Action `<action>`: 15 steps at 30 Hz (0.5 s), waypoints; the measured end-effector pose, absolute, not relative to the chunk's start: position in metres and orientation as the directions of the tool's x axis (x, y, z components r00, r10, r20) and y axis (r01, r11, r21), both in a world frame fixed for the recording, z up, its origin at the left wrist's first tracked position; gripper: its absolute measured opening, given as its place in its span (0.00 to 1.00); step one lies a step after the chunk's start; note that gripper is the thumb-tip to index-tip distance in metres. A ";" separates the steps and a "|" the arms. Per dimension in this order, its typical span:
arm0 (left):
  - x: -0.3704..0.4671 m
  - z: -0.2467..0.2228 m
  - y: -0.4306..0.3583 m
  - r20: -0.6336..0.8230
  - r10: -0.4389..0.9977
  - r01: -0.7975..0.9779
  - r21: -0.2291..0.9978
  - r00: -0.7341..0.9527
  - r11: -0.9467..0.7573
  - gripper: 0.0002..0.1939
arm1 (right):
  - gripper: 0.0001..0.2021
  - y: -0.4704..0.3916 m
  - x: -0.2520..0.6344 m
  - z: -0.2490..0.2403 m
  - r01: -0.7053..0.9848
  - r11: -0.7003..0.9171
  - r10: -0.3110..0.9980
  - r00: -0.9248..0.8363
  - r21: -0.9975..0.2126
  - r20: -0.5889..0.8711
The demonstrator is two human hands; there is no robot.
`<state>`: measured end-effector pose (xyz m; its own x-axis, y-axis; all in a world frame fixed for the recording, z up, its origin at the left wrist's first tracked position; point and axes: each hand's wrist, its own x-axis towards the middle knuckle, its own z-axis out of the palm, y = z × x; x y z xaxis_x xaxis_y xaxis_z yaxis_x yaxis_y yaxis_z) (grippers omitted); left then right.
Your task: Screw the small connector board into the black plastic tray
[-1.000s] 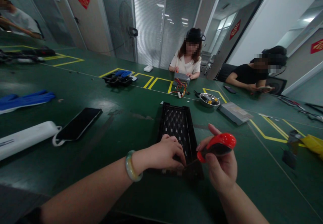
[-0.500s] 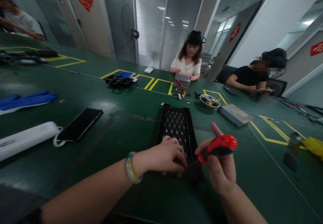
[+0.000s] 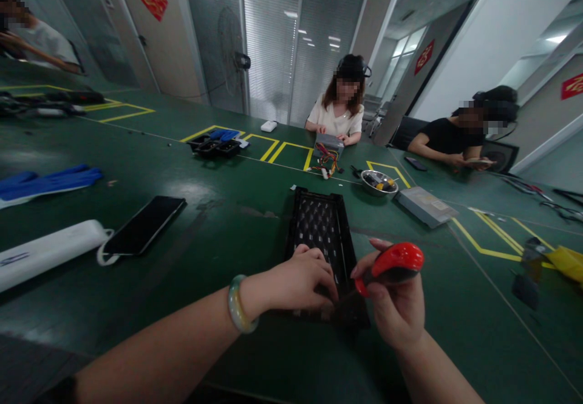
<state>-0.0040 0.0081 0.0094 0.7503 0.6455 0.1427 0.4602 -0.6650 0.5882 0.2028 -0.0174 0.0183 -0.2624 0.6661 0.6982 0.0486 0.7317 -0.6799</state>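
Observation:
A black perforated panel [image 3: 319,222] with raised edges, like a computer case front, lies lengthwise in front of me. My left hand [image 3: 303,282] is curled over its near end, thumb and fingers pressed down on it; the fingertips are partly hidden. My right hand [image 3: 401,307] grips a screwdriver [image 3: 398,263] by its fat red and black handle. The screwdriver points left and down toward the near right part of the panel, close to my left fingertips. Its tip is lost in the dark there.
A phone [image 3: 148,225], a white power bank-like case [image 3: 50,255] and blue gloves [image 3: 50,182] lie left. Beyond the panel are a metal bowl of parts [image 3: 379,183], a grey metal box [image 3: 426,206] and a black tray [image 3: 216,144]. A co-worker [image 3: 337,109] handles a power supply [image 3: 328,144] opposite.
My right hand has tilted slightly, and the screwdriver handle has shifted a little left. Its raised finger has come down toward the handle. My left hand and the panel stay nearly in place.

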 end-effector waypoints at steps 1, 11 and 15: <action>-0.004 0.010 0.008 0.145 0.647 0.462 0.586 0.749 -0.666 0.08 | 0.23 -0.018 0.203 0.018 0.055 0.738 0.662 -0.258 -0.673 0.704; -0.004 0.011 0.007 0.148 0.649 0.472 0.570 0.746 -0.672 0.08 | 0.20 -0.016 0.201 0.018 0.067 0.747 0.657 -0.226 -0.662 0.719; -0.004 0.010 0.007 0.148 0.648 0.467 0.576 0.747 -0.670 0.07 | 0.21 -0.017 0.202 0.018 0.079 0.751 0.654 -0.227 -0.656 0.722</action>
